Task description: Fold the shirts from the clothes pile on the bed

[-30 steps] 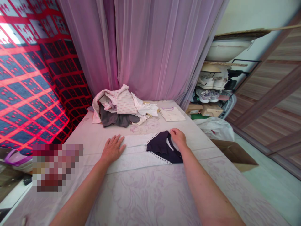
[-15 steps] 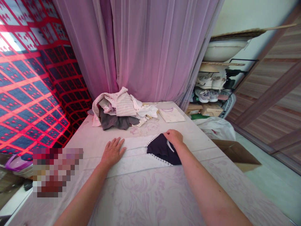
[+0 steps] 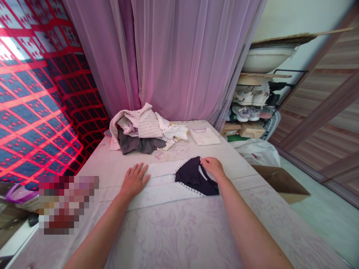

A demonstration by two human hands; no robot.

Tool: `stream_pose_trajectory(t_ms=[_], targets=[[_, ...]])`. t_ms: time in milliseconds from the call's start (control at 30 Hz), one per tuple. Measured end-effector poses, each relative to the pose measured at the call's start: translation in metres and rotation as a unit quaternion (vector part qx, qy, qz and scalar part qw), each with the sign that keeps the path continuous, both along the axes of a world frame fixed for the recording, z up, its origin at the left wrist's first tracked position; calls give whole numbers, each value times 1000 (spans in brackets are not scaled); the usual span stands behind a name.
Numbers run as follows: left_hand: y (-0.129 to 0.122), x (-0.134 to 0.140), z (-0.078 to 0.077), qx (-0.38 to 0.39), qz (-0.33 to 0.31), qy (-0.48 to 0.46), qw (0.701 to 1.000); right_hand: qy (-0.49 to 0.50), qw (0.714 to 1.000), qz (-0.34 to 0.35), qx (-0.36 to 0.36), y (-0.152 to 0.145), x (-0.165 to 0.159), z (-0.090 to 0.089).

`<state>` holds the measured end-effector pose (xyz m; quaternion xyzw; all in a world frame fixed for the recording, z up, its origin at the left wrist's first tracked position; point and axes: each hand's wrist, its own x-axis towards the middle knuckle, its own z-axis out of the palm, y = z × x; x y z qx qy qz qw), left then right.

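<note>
The right hand (image 3: pixel 212 166) pinches the edge of the dark lace-trimmed briefs (image 3: pixel 189 174); to its left, the left hand (image 3: pixel 135 181) lies spread flat on a white cloth (image 3: pixel 159 186).

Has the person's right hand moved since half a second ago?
Yes, slightly: the right hand has shifted to the right and a little nearer the person, judged against the folded pale top, which has stayed put.

I see strong glare on red-check cloth (image 3: pixel 30 101), L side; pinkish glow on mauve curtain (image 3: pixel 174 82); edges stretched; lower-L patch (image 3: pixel 67 205) pixelated.
</note>
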<state>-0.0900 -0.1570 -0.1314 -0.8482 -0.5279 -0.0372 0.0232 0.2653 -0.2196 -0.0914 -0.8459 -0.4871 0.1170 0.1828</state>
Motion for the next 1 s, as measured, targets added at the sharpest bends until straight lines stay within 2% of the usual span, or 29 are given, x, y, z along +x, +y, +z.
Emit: stream_pose_trajectory(t_ms=[167,267,433,567,700,800,900,1000], targets=[[0,2,2,-2,1,0,1000,71,981,179,-21,-33,-17,3],[-1,2,2,-4,2,3,1000,68,967,245,-15,-45,-30,0],[-2,2,4,-9,5,6,1000,-29,963,269,-11,-47,-37,-5],[-2,3,4,-11,10,3,1000,-52,965,258,-15,-43,-39,7],[-1,3,5,-13,12,5,1000,-19,971,238,5,-16,-42,33],[-2,3,6,-17,12,12,1000,41,974,207,83,25,-42,49],[-3,3,6,-17,10,8,1000,109,965,198,132,66,-38,57],[-3,3,5,-19,10,-1,1000,147,960,174,160,89,-24,55]])
